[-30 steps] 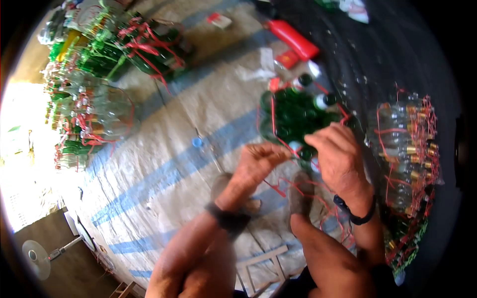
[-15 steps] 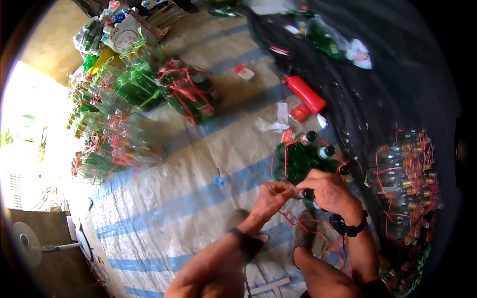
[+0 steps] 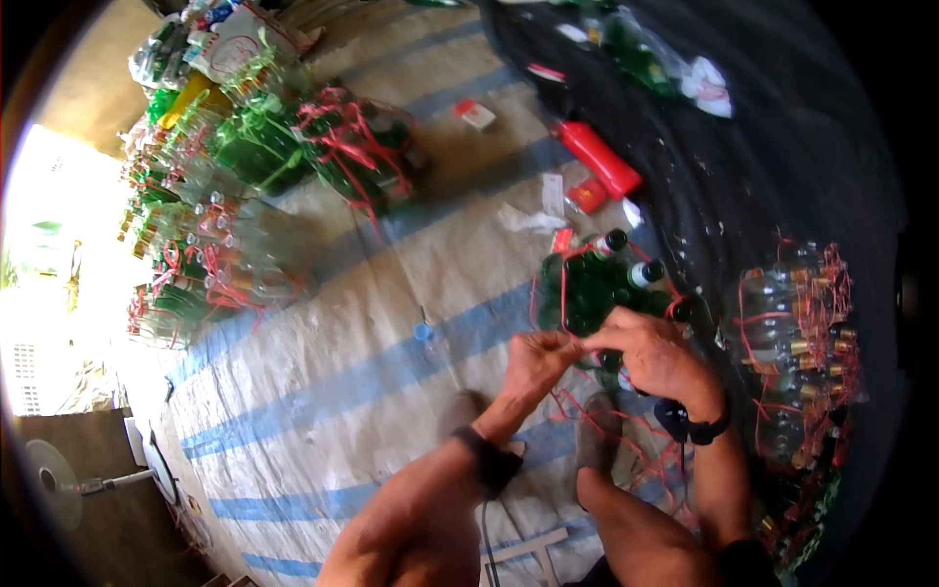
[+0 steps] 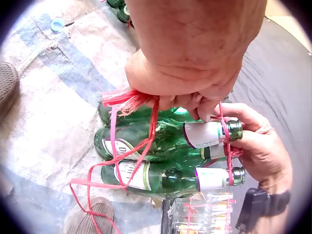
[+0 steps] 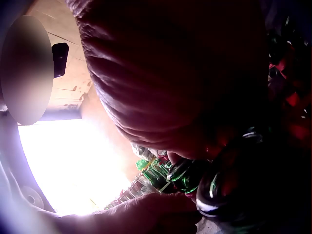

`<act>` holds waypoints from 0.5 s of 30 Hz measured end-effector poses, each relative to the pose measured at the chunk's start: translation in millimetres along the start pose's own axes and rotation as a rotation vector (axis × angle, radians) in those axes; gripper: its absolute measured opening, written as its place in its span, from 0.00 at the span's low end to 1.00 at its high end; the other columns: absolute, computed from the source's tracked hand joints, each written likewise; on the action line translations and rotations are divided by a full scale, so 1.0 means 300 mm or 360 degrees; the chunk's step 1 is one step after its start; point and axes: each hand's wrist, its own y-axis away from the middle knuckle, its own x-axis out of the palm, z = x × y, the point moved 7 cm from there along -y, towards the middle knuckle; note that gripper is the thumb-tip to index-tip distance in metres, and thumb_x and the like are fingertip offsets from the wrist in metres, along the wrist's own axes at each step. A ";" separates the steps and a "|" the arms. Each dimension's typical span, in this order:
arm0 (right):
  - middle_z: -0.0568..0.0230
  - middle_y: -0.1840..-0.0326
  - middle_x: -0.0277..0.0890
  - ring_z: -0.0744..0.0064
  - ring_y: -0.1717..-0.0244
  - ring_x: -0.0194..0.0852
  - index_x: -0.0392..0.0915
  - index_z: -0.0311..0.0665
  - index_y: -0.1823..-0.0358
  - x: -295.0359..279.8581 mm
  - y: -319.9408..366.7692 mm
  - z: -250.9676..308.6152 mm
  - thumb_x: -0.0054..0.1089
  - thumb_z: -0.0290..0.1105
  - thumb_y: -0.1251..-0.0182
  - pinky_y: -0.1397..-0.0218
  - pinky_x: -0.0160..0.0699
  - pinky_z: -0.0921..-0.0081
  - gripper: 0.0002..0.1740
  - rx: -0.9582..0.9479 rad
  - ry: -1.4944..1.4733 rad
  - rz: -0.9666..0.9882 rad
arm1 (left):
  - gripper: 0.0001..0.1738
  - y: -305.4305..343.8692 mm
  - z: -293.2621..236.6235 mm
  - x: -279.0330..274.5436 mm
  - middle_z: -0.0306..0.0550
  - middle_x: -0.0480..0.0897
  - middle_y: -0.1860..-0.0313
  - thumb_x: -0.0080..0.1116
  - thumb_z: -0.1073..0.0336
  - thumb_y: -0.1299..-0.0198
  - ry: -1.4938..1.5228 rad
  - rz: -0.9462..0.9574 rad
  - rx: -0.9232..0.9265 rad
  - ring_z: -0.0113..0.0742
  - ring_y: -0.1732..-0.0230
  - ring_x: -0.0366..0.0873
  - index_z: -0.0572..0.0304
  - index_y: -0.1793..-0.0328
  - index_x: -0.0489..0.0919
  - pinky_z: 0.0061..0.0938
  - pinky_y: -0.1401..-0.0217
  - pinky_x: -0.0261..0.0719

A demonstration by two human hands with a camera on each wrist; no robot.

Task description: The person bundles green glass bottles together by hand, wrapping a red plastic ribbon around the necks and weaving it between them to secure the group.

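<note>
A bundle of green bottles (image 3: 577, 289) with white labels stands between the shoes and the black sheet, red string (image 4: 151, 124) round it. Over the bundle, my left hand (image 3: 538, 367) pinches the string; in the left wrist view this hand (image 4: 190, 53) covers part of the bottles (image 4: 170, 170), and a frayed red tuft sticks out beside it. My right hand (image 3: 657, 357) meets the left fingertips and pinches string at the bottle necks, its fingers (image 4: 251, 139) curled behind them. Dark in the right wrist view, the right hand (image 5: 165, 73) hides most of the string.
Tied clear bottles (image 3: 782, 333) lie at the right on the black sheet (image 3: 763, 186). More tied bundles (image 3: 357, 147) stand at the upper left. A red packet (image 3: 599, 159), papers and a blue cap (image 3: 423, 332) lie on the striped sheet (image 3: 323, 391). Loose string trails near the shoe (image 3: 597, 435).
Since a second ago my hands have come together from a small gap, and their fingertips now meet over the bundle. The head view has shifted, so the floor things appear lower.
</note>
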 end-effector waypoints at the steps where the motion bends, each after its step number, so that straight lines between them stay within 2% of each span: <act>1: 0.54 0.51 0.85 0.44 0.48 0.87 0.93 0.44 0.47 0.002 0.004 0.001 0.56 0.14 0.35 0.44 0.85 0.53 0.24 0.0000 -0.0011 0.0020 | 0.10 0.008 -0.003 0.003 0.32 0.88 0.67 0.79 0.65 0.30 0.0015 0.0012 -0.0038 0.19 0.65 0.77 0.66 0.57 0.95 0.24 0.64 0.76; 3: 0.53 0.52 0.84 0.42 0.47 0.86 0.92 0.43 0.46 -0.009 0.001 0.018 0.54 0.14 0.34 0.44 0.84 0.53 0.24 0.0059 0.0027 0.0068 | 0.11 0.009 -0.028 -0.016 0.29 0.84 0.71 0.79 0.64 0.30 -0.0149 -0.0103 0.0063 0.18 0.68 0.73 0.67 0.59 0.94 0.25 0.68 0.73; 6: 0.52 0.52 0.82 0.41 0.47 0.85 0.91 0.42 0.46 -0.001 0.002 0.011 0.53 0.13 0.36 0.44 0.84 0.53 0.25 -0.0016 0.0062 0.0060 | 0.13 0.002 -0.026 -0.013 0.26 0.80 0.74 0.79 0.62 0.30 -0.0169 -0.0073 0.0041 0.18 0.71 0.70 0.67 0.60 0.94 0.27 0.72 0.68; 9: 0.51 0.52 0.81 0.41 0.47 0.84 0.90 0.40 0.45 0.013 0.005 -0.004 0.52 0.12 0.38 0.44 0.83 0.53 0.25 0.0002 0.0078 0.0081 | 0.14 0.006 -0.028 -0.009 0.25 0.79 0.75 0.78 0.61 0.29 -0.0188 -0.0118 0.0008 0.16 0.72 0.68 0.66 0.61 0.94 0.27 0.74 0.64; 12: 0.50 0.55 0.78 0.40 0.47 0.83 0.87 0.39 0.44 0.009 0.004 0.017 0.53 0.13 0.37 0.45 0.81 0.49 0.24 -0.0012 0.0216 0.0115 | 0.14 0.006 -0.038 -0.007 0.25 0.79 0.76 0.76 0.60 0.28 -0.0230 -0.0124 0.0085 0.16 0.73 0.67 0.65 0.61 0.95 0.27 0.74 0.63; 15: 0.50 0.56 0.77 0.38 0.48 0.83 0.84 0.39 0.44 0.011 0.001 0.026 0.54 0.15 0.37 0.46 0.81 0.47 0.22 -0.0019 0.0354 0.0100 | 0.14 -0.001 -0.021 -0.008 0.25 0.79 0.76 0.75 0.60 0.28 -0.0205 -0.0142 0.0041 0.16 0.73 0.67 0.65 0.59 0.96 0.27 0.74 0.63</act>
